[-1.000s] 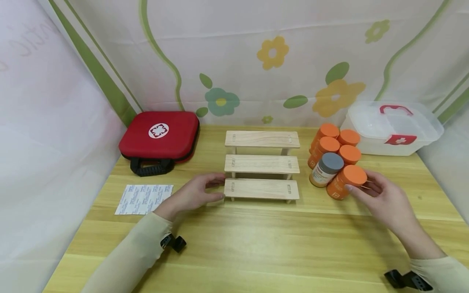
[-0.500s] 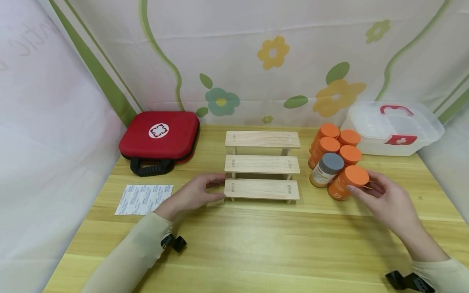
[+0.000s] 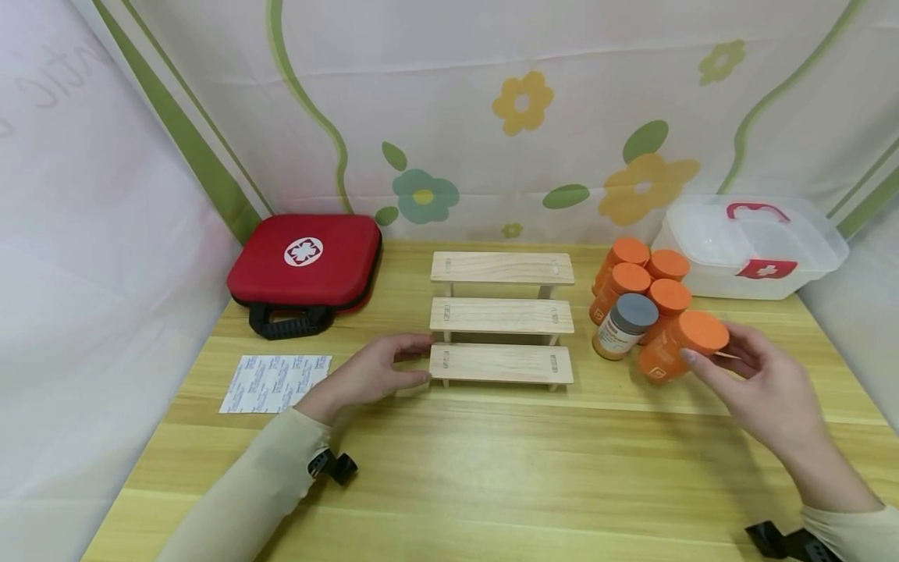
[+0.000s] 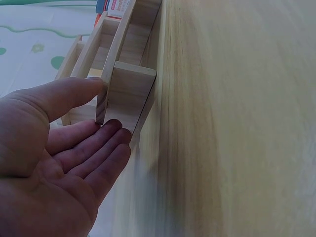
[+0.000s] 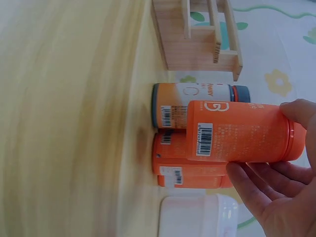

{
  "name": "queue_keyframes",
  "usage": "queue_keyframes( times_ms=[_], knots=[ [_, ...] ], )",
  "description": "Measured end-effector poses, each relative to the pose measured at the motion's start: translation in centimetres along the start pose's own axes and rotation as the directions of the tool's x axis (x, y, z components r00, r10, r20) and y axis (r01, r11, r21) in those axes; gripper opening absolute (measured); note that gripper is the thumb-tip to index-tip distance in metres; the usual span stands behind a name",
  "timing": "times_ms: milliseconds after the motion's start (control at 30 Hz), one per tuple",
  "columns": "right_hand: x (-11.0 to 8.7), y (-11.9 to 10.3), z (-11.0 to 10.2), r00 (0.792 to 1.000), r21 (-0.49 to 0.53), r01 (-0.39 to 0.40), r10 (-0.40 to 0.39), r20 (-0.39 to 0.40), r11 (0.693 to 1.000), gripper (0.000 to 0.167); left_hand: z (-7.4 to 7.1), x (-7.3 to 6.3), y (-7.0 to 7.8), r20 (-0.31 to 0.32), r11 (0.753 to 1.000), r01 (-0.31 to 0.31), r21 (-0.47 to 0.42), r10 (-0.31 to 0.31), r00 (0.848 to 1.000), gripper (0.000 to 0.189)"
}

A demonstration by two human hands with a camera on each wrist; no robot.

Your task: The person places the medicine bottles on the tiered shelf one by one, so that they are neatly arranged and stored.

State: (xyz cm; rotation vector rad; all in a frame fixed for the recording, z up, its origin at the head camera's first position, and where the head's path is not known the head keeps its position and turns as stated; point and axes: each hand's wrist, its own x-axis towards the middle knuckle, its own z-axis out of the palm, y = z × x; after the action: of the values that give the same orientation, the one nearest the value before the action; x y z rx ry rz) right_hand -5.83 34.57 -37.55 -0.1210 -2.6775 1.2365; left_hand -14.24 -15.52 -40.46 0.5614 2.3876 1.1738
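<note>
In the head view my right hand holds an orange bottle by its capped end, thumb on one side and fingers on the other. The bottle is tilted and raised off the table, as the right wrist view shows. Close beside it stand a grey-capped bottle and several more orange bottles. My left hand is at the left end of a three-tier wooden stand, thumb and fingers either side of the lowest step. In the left wrist view the thumb touches that step's edge, with the fingertips against its end.
A red first-aid case lies at the back left, its black handle facing forward. In front of it is a printed white sheet, partly under the left forearm. A clear lidded box stands behind the bottles, before the curtain.
The orange bottle in my right hand has come up off the table, moved slightly right and tilted. My left hand and the stand have stayed in place.
</note>
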Motion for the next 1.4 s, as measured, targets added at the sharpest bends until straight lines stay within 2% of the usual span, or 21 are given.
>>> queue_keyframes(
  times_ms=[267,400,600,700,967,1200,1400],
  knots=[
    [-0.3,-1.1,-0.6,0.997,0.026,0.027,-0.025,-0.073,0.999,0.052,0.0,-0.1,0.1,0.002,1.000,0.013,0.000,-0.013,1.000,0.061],
    [-0.2,-1.8,-0.8,0.990,0.045,0.073,-0.067,-0.122,0.996,0.047,0.0,-0.1,0.0,0.001,1.000,0.016,0.001,-0.016,1.000,0.061],
    [0.1,-3.1,-0.8,0.955,0.103,0.222,-0.195,-0.223,0.969,0.054,0.1,-0.1,0.0,-0.004,0.999,0.027,0.022,-0.026,1.000,0.061],
    [0.2,-3.9,-1.0,0.938,0.107,0.267,-0.233,-0.256,0.958,0.055,0.1,-0.1,0.0,-0.004,0.999,0.027,0.026,-0.027,1.000,0.061],
    [0.7,-5.6,-1.0,0.917,0.112,0.322,-0.280,-0.283,0.940,0.056,0.1,-0.1,0.0,-0.004,1.000,0.014,0.028,-0.014,1.000,0.061],
    [1.8,-6.8,-0.2,0.886,0.151,0.411,-0.355,-0.298,0.899,0.056,0.2,-0.1,0.2,-0.005,0.999,0.034,0.039,-0.034,0.999,0.061],
    [2.7,-8.1,0.6,0.885,0.161,0.431,-0.380,-0.271,0.888,0.056,0.2,-0.2,0.3,-0.008,0.999,0.027,0.039,-0.026,1.000,0.060]
  ],
)
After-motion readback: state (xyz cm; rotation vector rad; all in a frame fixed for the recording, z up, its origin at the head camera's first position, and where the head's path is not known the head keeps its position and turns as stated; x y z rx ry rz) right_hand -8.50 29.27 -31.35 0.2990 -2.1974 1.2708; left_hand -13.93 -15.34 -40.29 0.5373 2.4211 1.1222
